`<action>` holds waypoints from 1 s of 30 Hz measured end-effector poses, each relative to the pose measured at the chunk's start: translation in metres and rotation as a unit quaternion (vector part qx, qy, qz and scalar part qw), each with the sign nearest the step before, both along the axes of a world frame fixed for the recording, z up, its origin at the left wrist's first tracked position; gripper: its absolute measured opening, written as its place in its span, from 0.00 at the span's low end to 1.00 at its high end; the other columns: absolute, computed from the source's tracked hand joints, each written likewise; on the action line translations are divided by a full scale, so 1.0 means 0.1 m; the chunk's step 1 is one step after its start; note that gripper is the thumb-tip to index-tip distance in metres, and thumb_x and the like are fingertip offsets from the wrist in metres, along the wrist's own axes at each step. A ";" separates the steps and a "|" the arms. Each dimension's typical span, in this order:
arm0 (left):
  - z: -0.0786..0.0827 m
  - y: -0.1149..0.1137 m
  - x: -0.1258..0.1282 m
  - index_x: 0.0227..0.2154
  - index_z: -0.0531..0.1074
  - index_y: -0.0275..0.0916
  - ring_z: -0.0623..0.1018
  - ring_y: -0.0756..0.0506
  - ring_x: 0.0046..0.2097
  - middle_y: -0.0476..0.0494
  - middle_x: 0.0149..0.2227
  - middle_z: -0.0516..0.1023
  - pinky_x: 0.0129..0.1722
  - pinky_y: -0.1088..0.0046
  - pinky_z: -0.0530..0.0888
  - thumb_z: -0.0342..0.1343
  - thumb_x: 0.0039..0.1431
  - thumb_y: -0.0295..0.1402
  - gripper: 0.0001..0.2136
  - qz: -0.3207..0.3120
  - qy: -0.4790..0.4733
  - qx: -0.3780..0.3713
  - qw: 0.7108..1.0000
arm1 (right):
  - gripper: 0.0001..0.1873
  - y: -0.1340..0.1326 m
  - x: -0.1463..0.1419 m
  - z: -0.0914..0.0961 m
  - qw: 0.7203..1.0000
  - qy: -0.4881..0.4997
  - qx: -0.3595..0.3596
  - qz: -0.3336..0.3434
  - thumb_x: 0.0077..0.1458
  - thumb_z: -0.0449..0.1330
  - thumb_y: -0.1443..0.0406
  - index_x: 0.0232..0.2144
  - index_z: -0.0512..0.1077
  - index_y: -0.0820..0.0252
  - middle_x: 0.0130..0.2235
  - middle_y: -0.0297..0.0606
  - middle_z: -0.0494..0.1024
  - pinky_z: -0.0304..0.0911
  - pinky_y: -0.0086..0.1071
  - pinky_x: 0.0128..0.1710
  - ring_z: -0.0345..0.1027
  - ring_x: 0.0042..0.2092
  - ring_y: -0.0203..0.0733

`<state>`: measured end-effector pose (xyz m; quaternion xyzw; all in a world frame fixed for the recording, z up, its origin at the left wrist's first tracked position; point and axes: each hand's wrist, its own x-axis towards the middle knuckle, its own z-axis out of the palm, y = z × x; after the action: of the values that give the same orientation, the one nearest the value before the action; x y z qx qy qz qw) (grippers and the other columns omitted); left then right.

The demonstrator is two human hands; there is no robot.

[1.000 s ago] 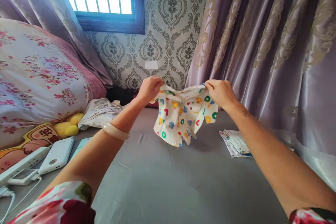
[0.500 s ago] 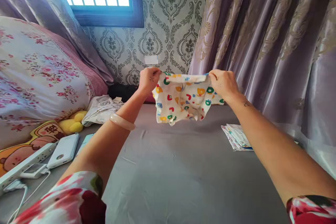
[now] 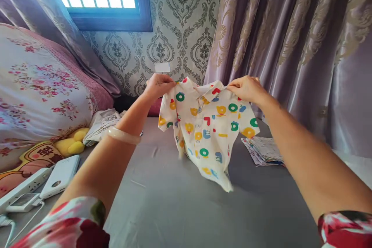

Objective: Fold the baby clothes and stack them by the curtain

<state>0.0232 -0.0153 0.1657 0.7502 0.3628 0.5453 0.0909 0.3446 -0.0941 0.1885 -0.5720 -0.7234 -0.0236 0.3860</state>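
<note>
A small white collared shirt (image 3: 203, 128) printed with colourful letters hangs in the air, spread between both hands. My left hand (image 3: 159, 86) pinches it at one shoulder seam, fingers closed. At the other shoulder, beside the collar, my right hand (image 3: 246, 87) is closed on the cloth. The short sleeves droop outward on each side. Its front, with a short placket below the collar, faces me, and the lower hem swings, slightly blurred, above the grey bed sheet (image 3: 162, 209).
Folded cloths (image 3: 264, 151) lie in a stack on the right. To the left are a crumpled white garment (image 3: 100, 126), a yellow plush toy (image 3: 69, 143), a white power bank (image 3: 60, 176) and a power strip (image 3: 26, 188) with cables. A floral bedding pile (image 3: 43, 81) rises behind them.
The shirt was bunched up with its lower part flung away from me; now it has dropped open to full length, collar and sleeves showing. Both hands keep their hold.
</note>
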 end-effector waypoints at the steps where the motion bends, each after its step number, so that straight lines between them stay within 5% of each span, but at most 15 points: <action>1: 0.00 -0.02 -0.01 0.26 0.77 0.36 0.76 0.46 0.31 0.46 0.22 0.74 0.29 0.71 0.73 0.61 0.51 0.38 0.09 -0.025 -0.008 -0.015 1.000 | 0.12 -0.01 0.01 -0.01 1.000 0.008 -0.016 0.017 0.50 0.64 0.55 0.24 0.79 0.57 0.21 0.32 0.76 0.66 0.35 0.32 0.70 0.27 0.39; 5: 0.01 -0.10 -0.13 0.28 0.78 0.37 0.78 0.45 0.31 0.43 0.27 0.78 0.31 0.66 0.75 0.61 0.52 0.41 0.11 -0.163 0.008 -0.125 0.979 | 0.14 -0.07 0.07 -0.01 0.985 0.059 -0.109 0.121 0.49 0.64 0.52 0.31 0.80 0.56 0.30 0.35 0.81 0.68 0.34 0.33 0.73 0.31 0.39; 9: 0.03 -0.17 -0.16 0.23 0.77 0.37 0.77 0.45 0.30 0.45 0.24 0.77 0.30 0.68 0.75 0.68 0.42 0.40 0.12 -0.130 0.004 -0.186 0.974 | 0.16 -0.05 0.08 0.00 0.980 0.076 -0.118 0.141 0.45 0.67 0.50 0.26 0.79 0.56 0.27 0.35 0.80 0.68 0.33 0.32 0.73 0.31 0.39; 13: 0.05 -0.24 -0.12 0.28 0.78 0.37 0.79 0.43 0.33 0.44 0.27 0.78 0.31 0.67 0.75 0.66 0.45 0.41 0.12 -0.176 -0.023 -0.198 0.964 | 0.19 -0.02 0.06 0.00 0.975 0.090 -0.106 0.175 0.47 0.65 0.47 0.31 0.79 0.55 0.29 0.35 0.80 0.69 0.33 0.31 0.73 0.32 0.41; 20: -0.06 0.04 0.05 0.26 0.75 0.36 0.71 0.51 0.25 0.51 0.22 0.71 0.24 0.76 0.68 0.60 0.50 0.35 0.07 -0.031 -0.084 -0.136 0.987 | 0.18 0.28 0.04 -0.13 0.992 0.100 -0.005 0.077 0.51 0.63 0.50 0.29 0.78 0.60 0.23 0.35 0.76 0.62 0.31 0.24 0.68 0.24 0.38; 24: -0.15 0.20 0.12 0.27 0.72 0.36 0.69 0.51 0.26 0.51 0.23 0.69 0.26 0.77 0.66 0.53 0.55 0.32 0.06 0.010 -0.080 -0.031 0.996 | 0.18 0.33 -0.01 -0.19 0.995 0.017 0.100 -0.007 0.57 0.58 0.53 0.31 0.77 0.62 0.25 0.37 0.77 0.62 0.33 0.30 0.70 0.29 0.41; 30: -0.26 0.25 0.16 0.32 0.70 0.39 0.72 0.48 0.35 0.49 0.27 0.70 0.37 0.73 0.68 0.50 0.60 0.31 0.05 0.096 -0.035 0.113 0.988 | 0.19 0.25 -0.13 -0.34 0.964 -0.088 0.213 -0.133 0.66 0.45 0.58 0.41 0.72 0.60 0.40 0.44 0.77 0.61 0.36 0.37 0.70 0.42 0.47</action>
<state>0.0395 0.0093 0.1392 0.6981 0.3660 0.6145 -0.0343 0.3318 -0.0690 0.1542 -0.5630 -0.6503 -0.2789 0.4269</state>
